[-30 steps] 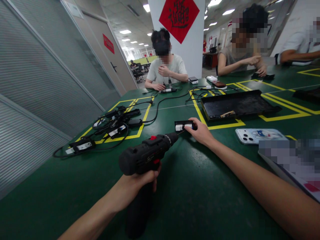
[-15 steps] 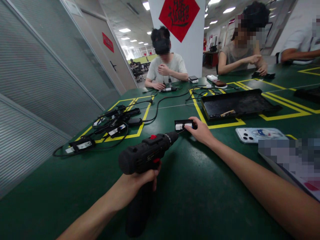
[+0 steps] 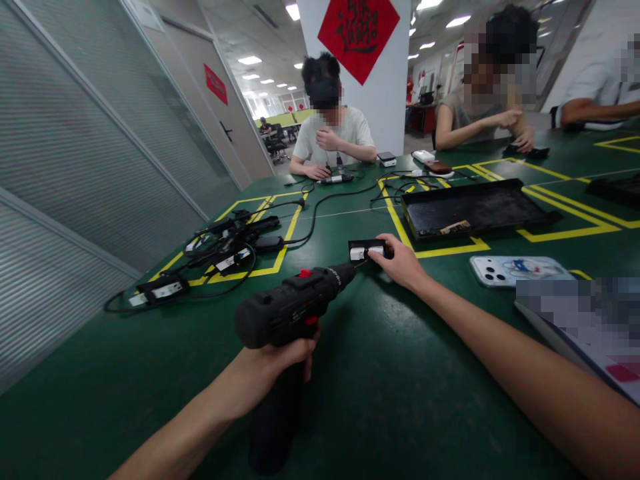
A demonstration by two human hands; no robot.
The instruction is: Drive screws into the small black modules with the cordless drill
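My left hand (image 3: 273,368) is wrapped round the grip of a black cordless screwdriver (image 3: 290,310) with a red switch on top. Its bit points up and right at a small black power adapter with a white label (image 3: 367,250) lying on the green table (image 3: 150,373). My right hand (image 3: 400,263) reaches across from the right and pins that adapter down, fingers curled on its right end. The bit's tip seems to touch the adapter's near edge.
A heap of black adapters and cables (image 3: 220,250) lies at the left inside yellow floor-tape lines. A black tray (image 3: 475,210) sits behind my right hand, a white phone (image 3: 520,270) to its right. Three people sit at the far side.
Almost nothing has changed. The view has shifted slightly and the screwdriver has edged a little to the left; both hands keep their hold.
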